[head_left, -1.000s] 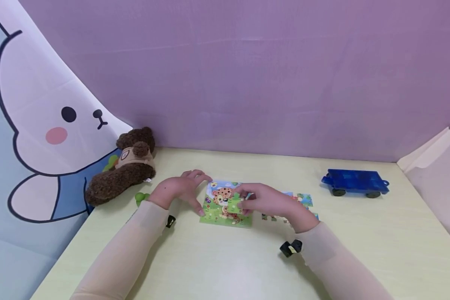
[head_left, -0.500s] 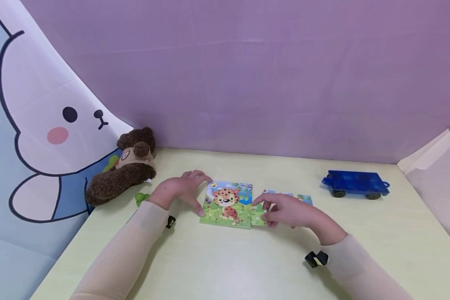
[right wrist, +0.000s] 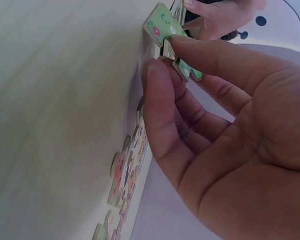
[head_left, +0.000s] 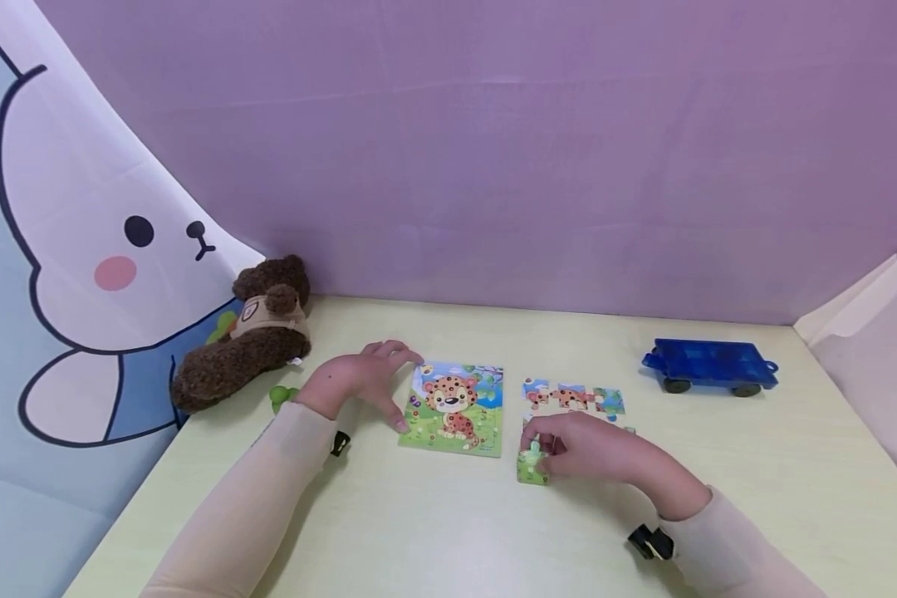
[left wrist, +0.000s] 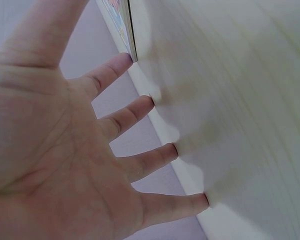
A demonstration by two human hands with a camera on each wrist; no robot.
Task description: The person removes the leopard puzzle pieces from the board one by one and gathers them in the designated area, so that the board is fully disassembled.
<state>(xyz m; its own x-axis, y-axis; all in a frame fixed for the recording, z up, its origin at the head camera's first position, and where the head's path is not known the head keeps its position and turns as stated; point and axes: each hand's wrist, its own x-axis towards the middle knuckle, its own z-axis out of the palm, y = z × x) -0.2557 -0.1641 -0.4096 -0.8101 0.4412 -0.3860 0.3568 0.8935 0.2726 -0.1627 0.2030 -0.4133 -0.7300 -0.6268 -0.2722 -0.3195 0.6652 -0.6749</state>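
Observation:
My left hand [head_left: 360, 380] rests beside the left edge of a square leopard picture board [head_left: 428, 433]. Its thumb and index finger touch the board's edge, and the left wrist view shows the fingers spread with their tips on the table. To the right, my right hand [head_left: 594, 448] pinches a green jigsaw puzzle piece [head_left: 532, 473] between thumb and fingers. That piece, printed with a pink flower, looks tilted in the right wrist view. Behind the right hand lie several puzzle pieces [head_left: 572, 397] with leopard and sky prints; the hand hides some of them.
A blue toy wagon [head_left: 706, 364] with black wheels stands at the back right. At the left lie a brown plush bear [head_left: 242, 353] and a small green object [head_left: 280, 395], partly behind my left arm. A purple cloth [head_left: 493, 166] hangs behind the table.
My right hand has moved from over the picture board to the right and nearer, with the green puzzle piece, uncovering the leopard picture. My left hand has stayed in place.

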